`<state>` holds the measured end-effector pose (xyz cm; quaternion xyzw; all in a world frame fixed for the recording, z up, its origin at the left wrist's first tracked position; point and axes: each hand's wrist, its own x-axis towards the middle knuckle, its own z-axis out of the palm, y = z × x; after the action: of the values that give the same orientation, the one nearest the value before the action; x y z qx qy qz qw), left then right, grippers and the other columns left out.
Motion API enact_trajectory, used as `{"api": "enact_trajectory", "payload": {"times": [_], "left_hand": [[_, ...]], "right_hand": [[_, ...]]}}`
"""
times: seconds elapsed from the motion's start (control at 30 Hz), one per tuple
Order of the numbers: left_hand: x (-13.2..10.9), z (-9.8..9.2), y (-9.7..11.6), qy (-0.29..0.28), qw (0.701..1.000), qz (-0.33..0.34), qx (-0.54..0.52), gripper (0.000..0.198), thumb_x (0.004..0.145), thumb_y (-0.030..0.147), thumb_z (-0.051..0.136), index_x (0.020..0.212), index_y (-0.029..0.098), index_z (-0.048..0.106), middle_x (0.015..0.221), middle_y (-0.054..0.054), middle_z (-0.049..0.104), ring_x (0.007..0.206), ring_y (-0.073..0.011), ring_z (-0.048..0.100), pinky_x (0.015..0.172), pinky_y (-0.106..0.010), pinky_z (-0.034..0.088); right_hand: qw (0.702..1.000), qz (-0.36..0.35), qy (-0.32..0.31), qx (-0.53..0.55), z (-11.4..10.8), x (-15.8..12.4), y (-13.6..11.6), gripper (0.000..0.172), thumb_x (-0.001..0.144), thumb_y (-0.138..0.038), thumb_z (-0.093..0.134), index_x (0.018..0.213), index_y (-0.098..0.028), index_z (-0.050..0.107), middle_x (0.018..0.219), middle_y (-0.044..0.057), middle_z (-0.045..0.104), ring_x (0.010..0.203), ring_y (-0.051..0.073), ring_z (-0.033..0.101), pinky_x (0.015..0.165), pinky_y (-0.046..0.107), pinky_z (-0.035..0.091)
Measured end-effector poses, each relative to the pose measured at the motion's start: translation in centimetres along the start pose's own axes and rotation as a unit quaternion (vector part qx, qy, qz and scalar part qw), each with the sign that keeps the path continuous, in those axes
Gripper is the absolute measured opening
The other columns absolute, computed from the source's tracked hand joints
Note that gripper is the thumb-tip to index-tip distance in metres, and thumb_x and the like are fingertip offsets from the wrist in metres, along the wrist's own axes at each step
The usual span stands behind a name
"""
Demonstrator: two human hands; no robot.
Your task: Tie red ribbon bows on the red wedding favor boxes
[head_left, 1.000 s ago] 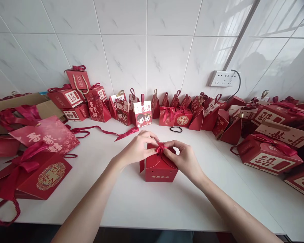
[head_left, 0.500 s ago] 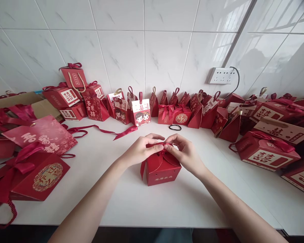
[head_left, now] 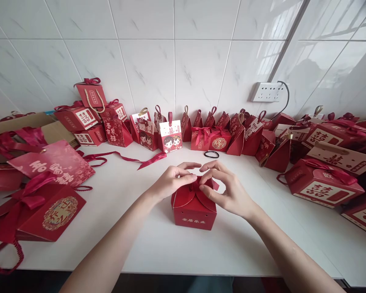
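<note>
A small red gift box (head_left: 193, 209) with curved top flaps and gold lettering stands on the white table (head_left: 171, 244) in front of me. A red ribbon (head_left: 195, 186) is gathered at its top centre. My left hand (head_left: 172, 179) pinches the ribbon from the left, thumb and forefinger closed on it. From the right, my right hand (head_left: 227, 187) pinches the same ribbon, its other fingers arched above the box.
Many red gift boxes and bags line the tiled wall, such as a cartoon-couple box (head_left: 170, 136). Larger red boxes (head_left: 320, 183) crowd the right, red bags (head_left: 53, 162) the left. A loose red ribbon (head_left: 131, 158) and a black hair tie (head_left: 211, 154) lie behind the box.
The box has slid a little nearer to me. Both hands stay pinched at the ribbon on top, with the right fingers now arched higher.
</note>
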<state>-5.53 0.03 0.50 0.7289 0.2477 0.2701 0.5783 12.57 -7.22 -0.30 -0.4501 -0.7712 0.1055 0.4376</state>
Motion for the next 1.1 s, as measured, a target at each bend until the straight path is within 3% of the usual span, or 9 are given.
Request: {"api": "enact_trajectory", "payload": {"times": [0.13, 0.3, 0.47, 0.63, 0.8, 0.93, 1.1], "left_hand": [[-0.2, -0.1, 0.1, -0.001, 1.000, -0.003, 0.009, 0.025, 0.082, 0.036, 0.058, 0.071, 0.020, 0.073, 0.132, -0.005, 0.053, 0.121, -0.0279, 0.050, 0.099, -0.041, 0.044], [-0.3, -0.2, 0.2, 0.015, 0.999, 0.009, 0.045, 0.028, 0.084, 0.038, 0.056, 0.071, 0.020, 0.072, 0.128, -0.006, 0.054, 0.118, -0.0269, 0.051, 0.097, -0.040, 0.044], [-0.2, 0.3, 0.3, 0.109, 0.970, 0.062, 0.209, 0.031, 0.082, 0.037, 0.056, 0.058, 0.018, 0.061, 0.091, -0.005, 0.057, 0.101, -0.0226, 0.053, 0.094, -0.039, 0.041], [-0.6, 1.0, 0.7, 0.183, 0.934, 0.115, 0.284, 0.020, 0.082, 0.033, 0.058, 0.068, 0.019, 0.059, 0.088, -0.003, 0.050, 0.078, -0.0143, 0.052, 0.074, -0.028, 0.047], [-1.2, 0.8, 1.8, 0.154, 0.947, 0.098, 0.264, 0.026, 0.082, 0.033, 0.057, 0.062, 0.018, 0.052, 0.080, -0.001, 0.051, 0.068, -0.0114, 0.050, 0.063, -0.024, 0.045], [-1.2, 0.4, 1.9, 0.131, 0.957, 0.090, 0.243, 0.028, 0.082, 0.027, 0.056, 0.057, 0.018, 0.047, 0.075, 0.000, 0.055, 0.073, -0.0133, 0.055, 0.070, -0.025, 0.046], [-1.2, -0.3, 1.4, 0.101, 0.965, 0.068, 0.233, 0.026, 0.082, 0.026, 0.055, 0.058, 0.018, 0.047, 0.082, -0.001, 0.061, 0.095, -0.0185, 0.059, 0.085, -0.028, 0.043]], "right_hand": [[0.993, -0.076, 0.028, -0.092, -0.1, -0.2, 0.4, 0.009, 0.085, -0.031, 0.062, 0.087, -0.022, 0.064, 0.097, 0.007, 0.058, 0.094, 0.022, 0.059, 0.085, 0.040, 0.047], [0.980, -0.141, 0.070, -0.120, 0.3, -0.2, 0.6, 0.010, 0.089, -0.023, 0.058, 0.086, -0.023, 0.067, 0.090, 0.006, 0.062, 0.083, 0.018, 0.059, 0.082, 0.040, 0.045], [0.961, -0.189, 0.089, -0.181, 0.4, 0.1, 0.4, 0.012, 0.089, -0.015, 0.056, 0.082, -0.021, 0.064, 0.082, 0.004, 0.065, 0.074, 0.016, 0.057, 0.083, 0.040, 0.041], [0.952, -0.199, 0.087, -0.214, 0.1, 0.1, 0.2, 0.014, 0.089, -0.013, 0.053, 0.086, -0.022, 0.063, 0.087, 0.004, 0.068, 0.074, 0.016, 0.058, 0.086, 0.042, 0.040], [0.958, -0.207, 0.089, -0.175, -0.1, -0.1, 0.2, 0.012, 0.086, -0.011, 0.054, 0.086, -0.019, 0.063, 0.095, 0.009, 0.066, 0.076, 0.017, 0.059, 0.076, 0.038, 0.047], [0.972, -0.190, 0.050, -0.130, -0.2, -0.3, 0.1, 0.013, 0.085, -0.010, 0.051, 0.083, -0.019, 0.061, 0.099, 0.011, 0.060, 0.082, 0.017, 0.062, 0.067, 0.031, 0.054], [0.979, -0.177, 0.007, -0.105, -1.1, -0.4, 0.1, 0.012, 0.083, -0.011, 0.050, 0.079, -0.018, 0.060, 0.106, 0.013, 0.055, 0.090, 0.021, 0.062, 0.073, 0.036, 0.056]]}}
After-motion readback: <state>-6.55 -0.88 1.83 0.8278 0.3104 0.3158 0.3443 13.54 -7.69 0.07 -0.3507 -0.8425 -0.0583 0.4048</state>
